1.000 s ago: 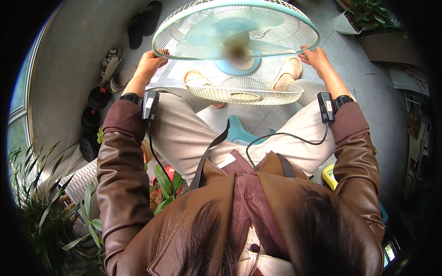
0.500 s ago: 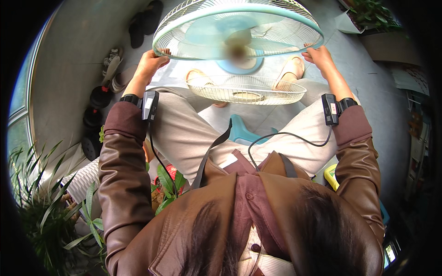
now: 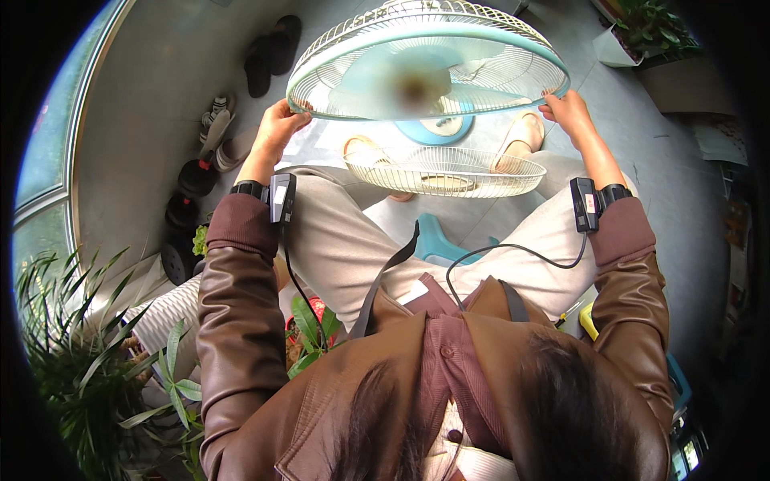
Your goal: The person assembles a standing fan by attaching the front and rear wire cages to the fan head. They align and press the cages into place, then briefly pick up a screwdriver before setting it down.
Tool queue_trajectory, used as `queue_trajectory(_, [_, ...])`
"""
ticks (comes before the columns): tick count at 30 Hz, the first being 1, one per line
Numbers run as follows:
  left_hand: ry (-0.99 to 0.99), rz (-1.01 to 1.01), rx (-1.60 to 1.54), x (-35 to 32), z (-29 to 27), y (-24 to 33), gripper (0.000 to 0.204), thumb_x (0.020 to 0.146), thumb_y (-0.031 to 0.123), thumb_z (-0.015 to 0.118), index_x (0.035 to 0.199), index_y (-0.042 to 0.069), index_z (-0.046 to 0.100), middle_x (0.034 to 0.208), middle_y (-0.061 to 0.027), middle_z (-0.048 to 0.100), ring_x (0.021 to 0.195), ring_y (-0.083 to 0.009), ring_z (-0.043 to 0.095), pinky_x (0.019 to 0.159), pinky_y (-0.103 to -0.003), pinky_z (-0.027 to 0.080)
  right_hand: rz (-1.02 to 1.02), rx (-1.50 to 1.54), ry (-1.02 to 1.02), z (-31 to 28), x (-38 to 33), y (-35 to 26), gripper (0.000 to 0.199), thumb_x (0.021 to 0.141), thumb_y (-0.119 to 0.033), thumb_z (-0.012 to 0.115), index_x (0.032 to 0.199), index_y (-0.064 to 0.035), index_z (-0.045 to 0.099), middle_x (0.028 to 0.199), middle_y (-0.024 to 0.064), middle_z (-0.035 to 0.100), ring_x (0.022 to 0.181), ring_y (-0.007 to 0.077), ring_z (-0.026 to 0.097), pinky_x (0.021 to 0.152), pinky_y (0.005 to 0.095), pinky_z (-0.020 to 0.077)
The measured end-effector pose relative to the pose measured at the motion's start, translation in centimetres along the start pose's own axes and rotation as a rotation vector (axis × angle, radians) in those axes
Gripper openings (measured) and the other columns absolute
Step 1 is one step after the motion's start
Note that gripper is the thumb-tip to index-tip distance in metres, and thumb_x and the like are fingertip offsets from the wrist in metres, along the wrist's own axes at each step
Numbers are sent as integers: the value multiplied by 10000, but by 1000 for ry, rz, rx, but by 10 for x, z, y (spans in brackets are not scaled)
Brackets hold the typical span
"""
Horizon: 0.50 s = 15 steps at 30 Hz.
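A standing fan (image 3: 433, 40) with pale blue blades faces me, its round wire cage edged by a light blue rim. My left hand (image 3: 277, 132) has its fingers closed on the left edge of this fan cage. On the opposite edge, my right hand (image 3: 569, 112) pinches the rim with thumb and fingers. A loose white wire fan grille (image 3: 521, 186) lies below it, between my knees. The fan's round blue base (image 3: 413, 132) shows on the floor behind that grille. The blade hub is blurred.
Under me is a blue stool (image 3: 437, 240). Leafy plants (image 3: 88, 361) crowd the lower left; another potted plant (image 3: 654, 36) stands at the far right. Dark slippers (image 3: 269, 60) and black round weights (image 3: 180, 212) line the left wall. Cables hang from both wrist devices.
The whole view has shifted slightly, so the scene sits a little farther right and lower. Both hands keep their hold on the fan cage's edges, and the loose grille remains between my knees.
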<state>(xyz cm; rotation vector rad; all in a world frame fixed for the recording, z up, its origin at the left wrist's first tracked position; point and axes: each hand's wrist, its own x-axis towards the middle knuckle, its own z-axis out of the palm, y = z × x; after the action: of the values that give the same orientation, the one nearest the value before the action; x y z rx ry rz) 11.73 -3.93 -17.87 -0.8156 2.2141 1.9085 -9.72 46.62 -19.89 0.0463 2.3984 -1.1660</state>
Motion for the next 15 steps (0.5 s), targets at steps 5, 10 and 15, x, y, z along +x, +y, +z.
queue_trajectory(5, [50, 128, 43, -8, 1, 8, 258, 893, 42, 670, 1130, -61, 653, 1013, -81, 706, 923, -124, 654, 872, -264, 518, -36, 0, 62, 2, -8, -10, 318, 948, -196, 577, 1122, 53, 673, 944, 147, 747, 845, 219, 737, 756, 336, 564])
queue_trajectory(10, [151, 303, 317, -13, 4, 11, 243, 883, 60, 697, 1092, -64, 685, 942, -76, 735, 865, -101, 669, 799, -256, 530, -95, -42, 129, -4, -8, -12, 276, 934, -200, 603, 1059, 30, 689, 856, 141, 739, 790, 206, 726, 717, 343, 552])
queue_trajectory(15, [227, 390, 309, -8, 0, 9, 223, 873, 39, 693, 1081, -40, 690, 936, -69, 742, 873, -91, 674, 821, -252, 527, -205, -77, 169, -6, -12, -15, 233, 913, -193, 634, 953, 33, 671, 765, 145, 714, 716, 211, 715, 690, 354, 543])
